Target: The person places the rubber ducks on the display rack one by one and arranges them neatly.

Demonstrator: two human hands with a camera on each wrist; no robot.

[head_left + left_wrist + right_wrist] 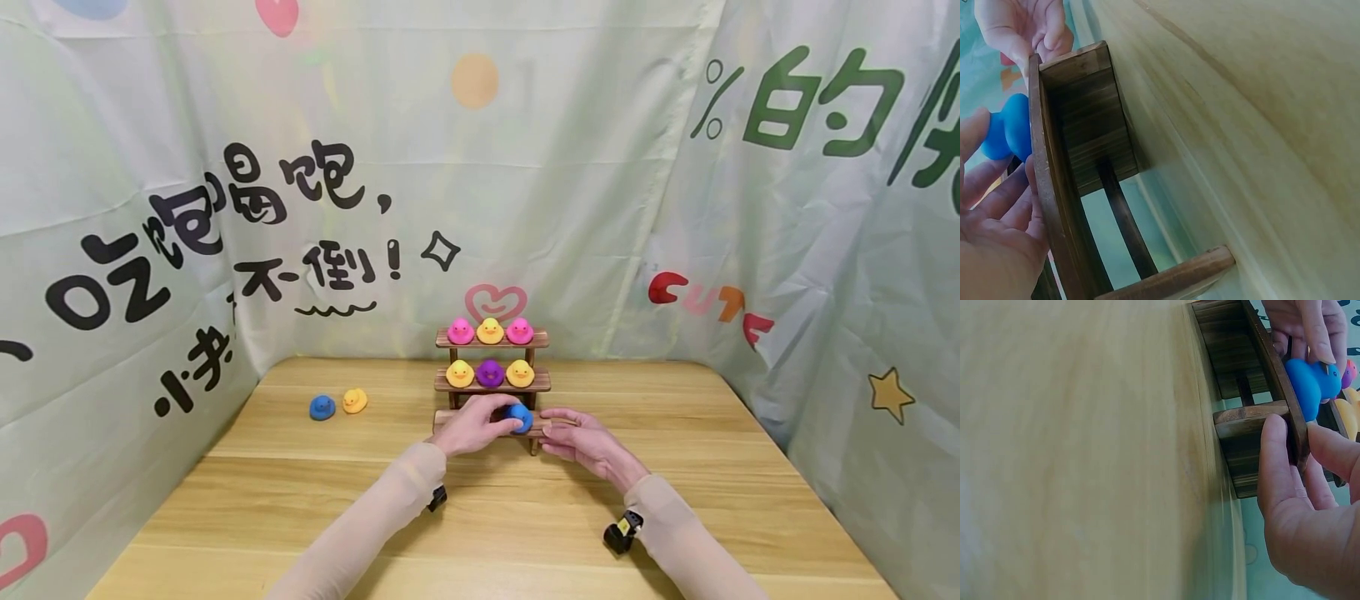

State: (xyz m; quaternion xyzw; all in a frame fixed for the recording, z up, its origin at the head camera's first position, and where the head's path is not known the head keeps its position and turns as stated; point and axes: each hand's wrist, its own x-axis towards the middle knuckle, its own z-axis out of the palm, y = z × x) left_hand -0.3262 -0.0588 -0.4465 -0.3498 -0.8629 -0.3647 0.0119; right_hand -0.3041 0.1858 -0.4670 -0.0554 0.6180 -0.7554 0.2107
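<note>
A blue rubber duck [518, 417] sits at the right part of the lowest step of a small wooden tiered stand [447, 427]. My left hand [474, 423] pinches this duck between thumb and fingers. Seen from the left wrist, the blue duck [1016, 128] touches the board's edge beside the left hand's fingers. My right hand [588, 444] holds the right end of the same step. The right wrist view shows the right hand's fingers [1275, 447] around the end of the wooden board [1277, 369], close to the duck.
On the top step stand two pink ducks and a yellow duck [490, 331]. A purple duck [491, 373] stands between two yellow ones on the middle step. Another blue duck [322, 407] and a yellow duck [356, 401] lie on the wooden table [525, 533] at the left. Printed curtains [570, 208] surround it.
</note>
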